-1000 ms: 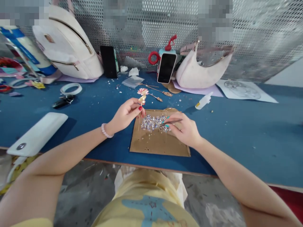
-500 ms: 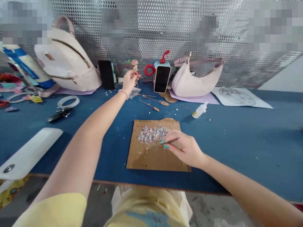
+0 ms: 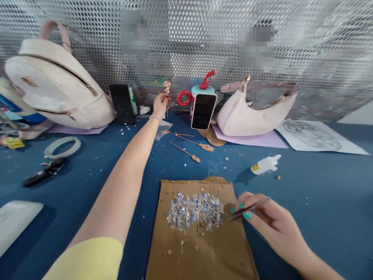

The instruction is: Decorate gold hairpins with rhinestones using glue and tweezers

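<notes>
On the blue surface (image 3: pixel 320 186), largest to smallest:
Mesh screen (image 3: pixel 204 39): perforated metal, upright along the far edge.
Backpack (image 3: pixel 55 93): pale, leaning against the screen at far left.
Handbag (image 3: pixel 250 112): pale, curved, lying at far right of centre on a lilac sheet.
Cardboard sheet (image 3: pixel 201 252): flat at the near edge, in front of the person.
Left hand (image 3: pixel 160 104): arm stretched to the far edge; fingers pinched on the stem of the flower pin.
Right hand (image 3: pixel 268 221): resting at the cardboard's right edge; fingers closed on the tweezers.
Sequin heap (image 3: pixel 195 210): loose silver-blue pieces piled on the cardboard's upper half.
Phone (image 3: pixel 203 111): dark screen, propped upright near the left hand.
Glue bottle (image 3: pixel 265 164): white, lying on its side, right of the cardboard.
Tweezers (image 3: pixel 247 208): thin, tips pointing left at the heap's right edge.
Flower pin (image 3: pixel 167 93): upright, held close to the screen, just left of the phone.
Spare pins (image 3: pixel 189 146): gold, lying flat between cardboard and phone.
</notes>
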Demonstrator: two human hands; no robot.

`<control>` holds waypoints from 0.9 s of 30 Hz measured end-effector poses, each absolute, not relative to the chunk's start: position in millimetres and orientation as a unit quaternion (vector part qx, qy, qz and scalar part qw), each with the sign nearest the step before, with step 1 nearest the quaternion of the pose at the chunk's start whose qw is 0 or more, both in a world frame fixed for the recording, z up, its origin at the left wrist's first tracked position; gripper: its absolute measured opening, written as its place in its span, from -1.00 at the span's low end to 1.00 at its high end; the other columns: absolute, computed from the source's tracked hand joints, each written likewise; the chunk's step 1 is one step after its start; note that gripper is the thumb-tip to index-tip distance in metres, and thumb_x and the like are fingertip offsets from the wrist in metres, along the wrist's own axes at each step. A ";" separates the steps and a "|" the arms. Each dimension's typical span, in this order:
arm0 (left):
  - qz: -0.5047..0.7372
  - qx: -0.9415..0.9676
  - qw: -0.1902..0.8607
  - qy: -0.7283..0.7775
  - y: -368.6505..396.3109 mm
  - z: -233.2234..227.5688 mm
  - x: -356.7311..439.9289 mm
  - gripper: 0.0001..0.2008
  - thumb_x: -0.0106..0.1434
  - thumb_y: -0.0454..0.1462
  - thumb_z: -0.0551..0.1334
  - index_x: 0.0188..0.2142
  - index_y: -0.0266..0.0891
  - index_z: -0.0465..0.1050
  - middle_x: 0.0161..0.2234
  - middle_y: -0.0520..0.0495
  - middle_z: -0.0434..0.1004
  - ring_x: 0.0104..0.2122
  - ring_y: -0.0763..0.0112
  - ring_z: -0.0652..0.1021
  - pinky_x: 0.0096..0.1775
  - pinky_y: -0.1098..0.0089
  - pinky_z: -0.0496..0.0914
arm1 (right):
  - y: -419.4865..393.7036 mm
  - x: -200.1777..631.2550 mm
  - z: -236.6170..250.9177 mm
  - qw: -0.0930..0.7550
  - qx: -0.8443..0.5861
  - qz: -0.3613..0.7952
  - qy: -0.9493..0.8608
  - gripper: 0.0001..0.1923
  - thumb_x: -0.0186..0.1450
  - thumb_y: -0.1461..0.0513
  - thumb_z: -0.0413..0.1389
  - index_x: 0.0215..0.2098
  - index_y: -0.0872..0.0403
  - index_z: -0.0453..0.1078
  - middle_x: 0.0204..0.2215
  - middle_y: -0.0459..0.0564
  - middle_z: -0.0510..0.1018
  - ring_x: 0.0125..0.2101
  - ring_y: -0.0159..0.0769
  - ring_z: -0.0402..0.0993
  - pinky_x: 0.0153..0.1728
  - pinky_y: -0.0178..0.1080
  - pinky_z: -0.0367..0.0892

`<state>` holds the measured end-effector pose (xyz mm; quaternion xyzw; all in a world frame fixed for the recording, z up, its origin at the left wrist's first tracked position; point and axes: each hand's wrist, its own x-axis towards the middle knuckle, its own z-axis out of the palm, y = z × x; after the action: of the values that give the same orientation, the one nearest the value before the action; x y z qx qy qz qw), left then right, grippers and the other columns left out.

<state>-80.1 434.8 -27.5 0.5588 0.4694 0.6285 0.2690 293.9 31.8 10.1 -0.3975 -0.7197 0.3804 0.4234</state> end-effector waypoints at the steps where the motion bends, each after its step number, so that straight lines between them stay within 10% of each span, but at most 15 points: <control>1: 0.630 0.556 0.267 0.472 439.8 -29.6 -82.0 -0.63 0.40 -0.13 0.24 0.12 -0.26 0.39 0.06 -0.18 0.47 -0.04 0.22 0.55 -0.03 0.10 0.52 | 31.1 294.4 10.9 0.426 -0.395 0.381 -0.719 -0.94 0.36 0.22 0.17 -0.27 -0.09 0.48 -0.41 -0.12 0.61 -0.33 -0.43 0.59 -0.29 -0.46 0.52; 27: 0.555 0.603 0.154 0.552 455.5 -25.1 -95.5 -0.71 0.40 -0.10 0.25 -0.09 -0.30 0.44 -0.21 -0.12 0.58 -0.14 0.26 0.61 -0.06 0.15 0.55 | 27.9 294.3 16.2 0.409 -0.381 0.412 -0.720 -0.96 0.37 0.23 0.16 -0.24 -0.08 0.46 -0.44 -0.10 0.62 -0.38 -0.39 0.58 -0.34 -0.42 0.54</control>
<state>-95.5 455.5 -25.1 0.6028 0.5521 0.5550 0.1541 294.3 27.9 16.2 -0.3806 -0.7199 0.4116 0.4092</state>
